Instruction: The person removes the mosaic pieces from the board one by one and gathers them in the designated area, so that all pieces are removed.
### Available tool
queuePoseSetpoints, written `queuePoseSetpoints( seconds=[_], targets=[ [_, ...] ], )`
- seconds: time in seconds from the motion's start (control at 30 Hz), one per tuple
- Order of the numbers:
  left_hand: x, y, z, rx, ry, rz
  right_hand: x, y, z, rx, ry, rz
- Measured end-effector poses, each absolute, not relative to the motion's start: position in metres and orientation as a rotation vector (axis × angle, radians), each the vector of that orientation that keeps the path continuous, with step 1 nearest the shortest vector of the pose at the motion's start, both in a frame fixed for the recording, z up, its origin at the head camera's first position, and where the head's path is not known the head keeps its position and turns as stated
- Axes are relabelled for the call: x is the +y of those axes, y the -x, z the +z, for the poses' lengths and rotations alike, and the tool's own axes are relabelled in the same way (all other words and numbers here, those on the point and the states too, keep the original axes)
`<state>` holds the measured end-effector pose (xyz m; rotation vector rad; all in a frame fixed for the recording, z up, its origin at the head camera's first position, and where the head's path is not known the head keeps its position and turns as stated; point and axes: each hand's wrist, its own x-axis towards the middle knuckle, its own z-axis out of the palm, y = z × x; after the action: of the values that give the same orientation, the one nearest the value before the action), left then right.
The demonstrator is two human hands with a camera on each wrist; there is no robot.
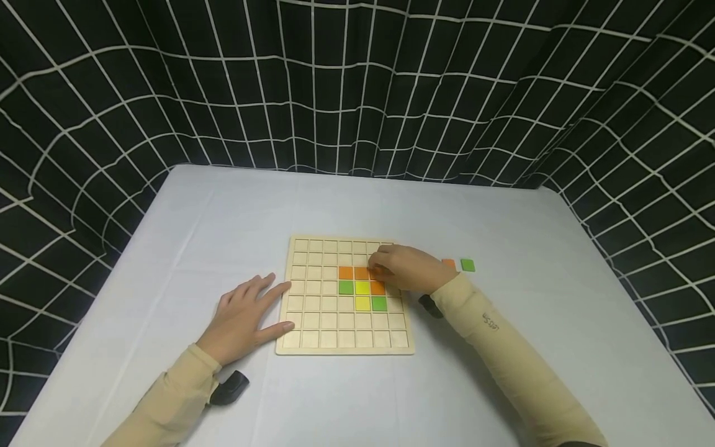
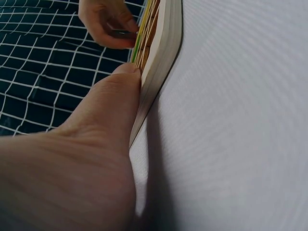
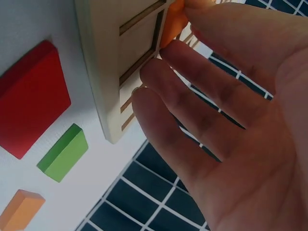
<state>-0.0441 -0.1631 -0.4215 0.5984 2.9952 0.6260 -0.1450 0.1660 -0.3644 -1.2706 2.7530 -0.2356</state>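
A square wooden grid board (image 1: 329, 321) lies on the table, with orange, yellow and green square tiles in some cells. My left hand (image 1: 240, 320) rests at the board's left side, fingers spread, index finger and thumb touching its edge. Over the upper right part of the board, my right hand (image 1: 410, 267) has its fingers bent at an orange tile (image 3: 173, 24), which it seems to pinch between thumb and index finger. The other fingers of that hand extend beside the board's edge in the right wrist view. Part of this tile is hidden by the fingers.
Right of the board lie a loose green tile (image 1: 467, 265) and an orange tile (image 1: 449, 264) partly behind the sleeve. A red tile (image 3: 33, 98) shows in the right wrist view. A black grid-patterned curtain (image 1: 357, 87) surrounds the white-covered table (image 1: 251, 205).
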Motion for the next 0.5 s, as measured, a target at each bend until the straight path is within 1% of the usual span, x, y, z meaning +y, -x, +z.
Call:
queuePoseSetpoints(
  seconds=[0.5],
  targets=[
    [-0.1632, 0.0443, -0.4224, 2.996, -0.593, 0.616, 0.1648, 0.1424, -0.3653, 2.777, 1.311, -0.215]
  ],
)
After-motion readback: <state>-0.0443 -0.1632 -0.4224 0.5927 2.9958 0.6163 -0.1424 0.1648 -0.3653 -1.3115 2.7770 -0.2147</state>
